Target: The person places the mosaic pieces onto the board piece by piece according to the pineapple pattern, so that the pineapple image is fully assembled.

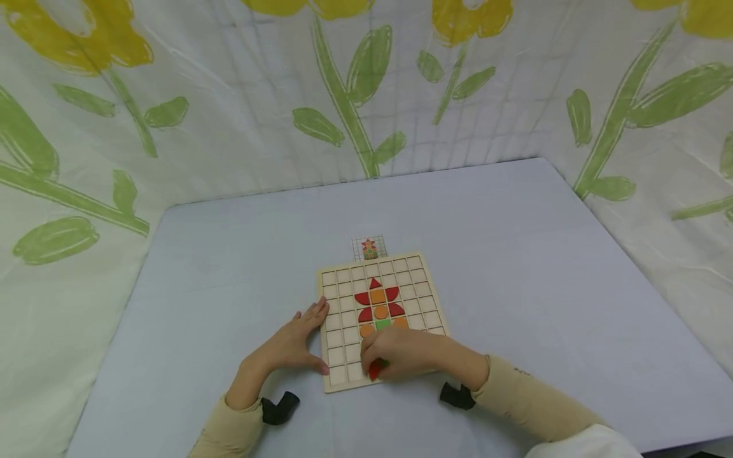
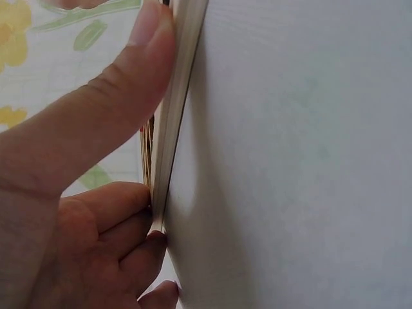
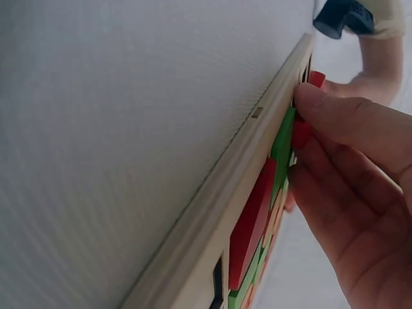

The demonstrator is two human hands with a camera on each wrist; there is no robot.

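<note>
The wooden grid board (image 1: 338, 356) lies on the table, with red, orange and green flat pieces set into its squares in a figure. My left hand (image 1: 292, 343) rests along the board's left edge, thumb and fingers spread; in the left wrist view the thumb (image 2: 138, 77) lies against the rim. Over the lower middle of the board, my right hand (image 1: 403, 352) pinches a red block (image 3: 301, 133) between thumb and fingers, near the surface. A green piece (image 3: 282, 145) and a larger red piece (image 3: 253, 222) sit close by. The hand covers part of the lower figure.
Touching the board's far edge is a small pattern card (image 1: 369, 248) showing a similar figure on a grid. Both wrists carry black camera mounts (image 1: 280, 408). Behind the pale table (image 1: 229, 254) hangs a curtain (image 1: 229, 114) printed with flowers.
</note>
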